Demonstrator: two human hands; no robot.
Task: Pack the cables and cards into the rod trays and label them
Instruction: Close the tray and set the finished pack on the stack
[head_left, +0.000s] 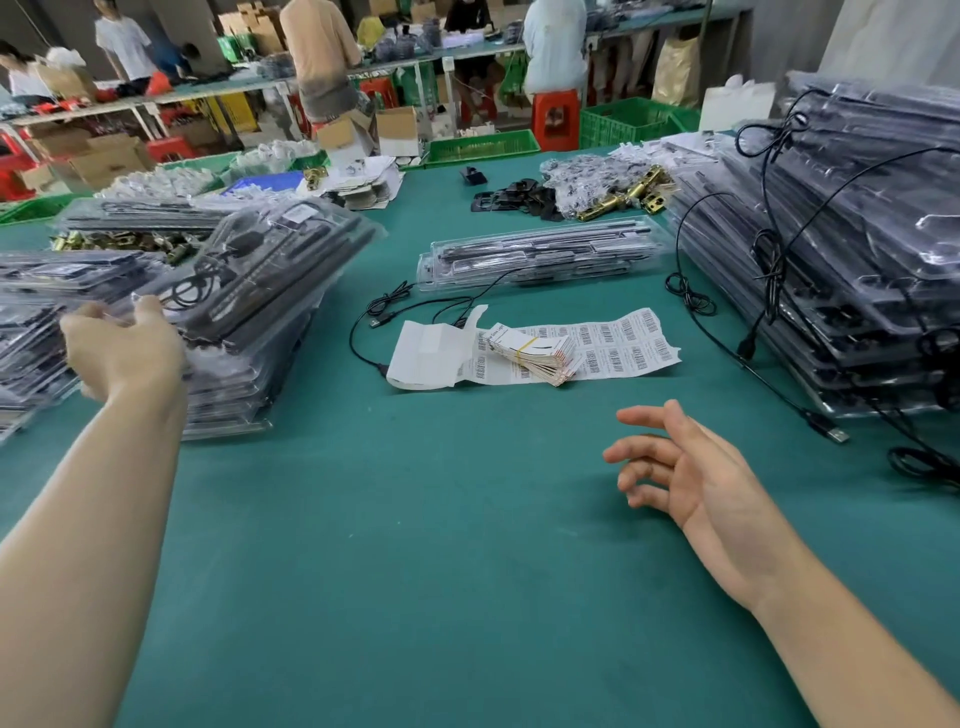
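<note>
My left hand (122, 348) holds the near end of a clear rod tray (270, 260), thumb on top. The tray holds black rods and a coiled cable and lies tilted on the left stack of packed trays (228, 395). My right hand (675, 467) hovers over the green table (415, 545), fingers relaxed and holding nothing. At the table's middle lie a banded bundle of cards (535, 353), a sheet of barcode labels (618, 343), a loose black cable (363, 332) and two trays (535, 254).
A tall stack of trays (841, 249) with black cables hanging out fills the right side. Brass fittings and black parts (587, 195) lie at the far end. Green crates (483, 145), boxes and several people stand beyond the table.
</note>
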